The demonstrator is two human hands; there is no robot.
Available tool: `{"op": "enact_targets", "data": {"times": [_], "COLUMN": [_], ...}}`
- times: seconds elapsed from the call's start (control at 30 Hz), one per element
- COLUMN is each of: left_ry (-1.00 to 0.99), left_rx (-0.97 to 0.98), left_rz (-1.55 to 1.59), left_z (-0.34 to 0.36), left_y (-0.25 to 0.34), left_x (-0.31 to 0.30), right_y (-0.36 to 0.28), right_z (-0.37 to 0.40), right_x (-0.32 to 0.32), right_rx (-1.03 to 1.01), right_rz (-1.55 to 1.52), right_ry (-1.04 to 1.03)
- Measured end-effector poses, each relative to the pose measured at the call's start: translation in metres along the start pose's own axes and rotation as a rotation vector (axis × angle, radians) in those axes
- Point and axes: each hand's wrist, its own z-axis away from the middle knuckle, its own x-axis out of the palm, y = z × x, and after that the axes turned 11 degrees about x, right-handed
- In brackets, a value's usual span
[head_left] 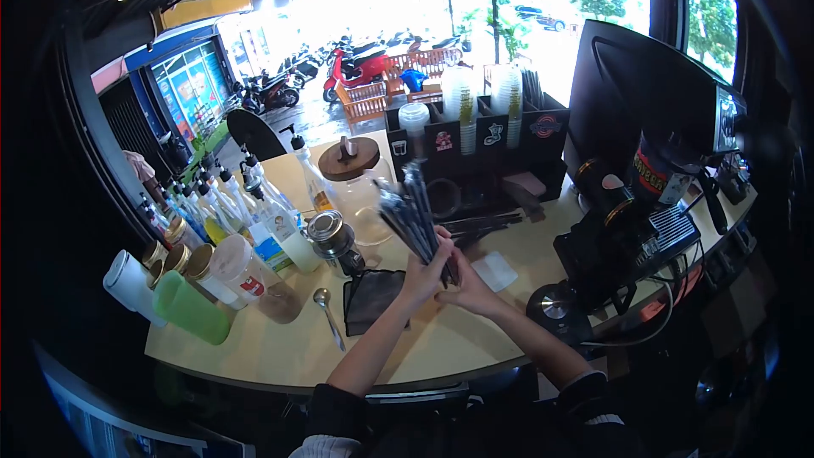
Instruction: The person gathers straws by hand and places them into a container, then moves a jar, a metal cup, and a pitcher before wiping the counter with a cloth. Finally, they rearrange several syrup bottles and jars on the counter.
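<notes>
Both of my hands are closed around a bundle of dark straws (pixel 411 212), held upright and leaning left above the counter. My left hand (pixel 426 271) wraps its lower part, and my right hand (pixel 469 287) presses against the bottom end from the other side. Behind them, more dark straws (pixel 479 225) lie loose on the counter. A white folded tissue (pixel 494 271) is just right of my right hand. Below my left hand is a black mat (pixel 373 301), with a metal spoon (pixel 326 305) to its left.
Pump bottles (pixel 275 225) and lidded jars (pixel 203 267) crowd the counter's left side. A wooden-lidded glass jar (pixel 349 161) and metal-topped container (pixel 331 237) stand nearer. A black cup organizer (pixel 475 131) is at the back; a coffee grinder (pixel 653 174) and monitor (pixel 636 85) are right.
</notes>
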Motion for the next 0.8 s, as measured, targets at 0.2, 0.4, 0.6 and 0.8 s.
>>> {"op": "enact_targets", "data": {"times": [0.2,0.4,0.6,0.8], "left_ry": [-0.218,0.033,-0.142,-0.325], "left_rx": [-0.251,-0.221,-0.224,-0.185], "left_rz": [-0.121,0.111,-0.089,-0.133], "left_z": [0.013,0.003,0.007,0.014], "left_y": [0.017,0.018,0.010,-0.006], "left_x": [0.008,0.004,-0.007,-0.011], "right_y": [0.014,0.034,-0.063,-0.137], "right_z": [0.002,0.010,0.000,-0.007], "right_x": [0.005,-0.005,-0.023,0.007], "right_rx": [0.027,0.305,-0.300,-0.617], "right_rz": [0.218,0.346,0.693,1.048], "right_ry": [0.098,-0.016,0.009,0.090]}}
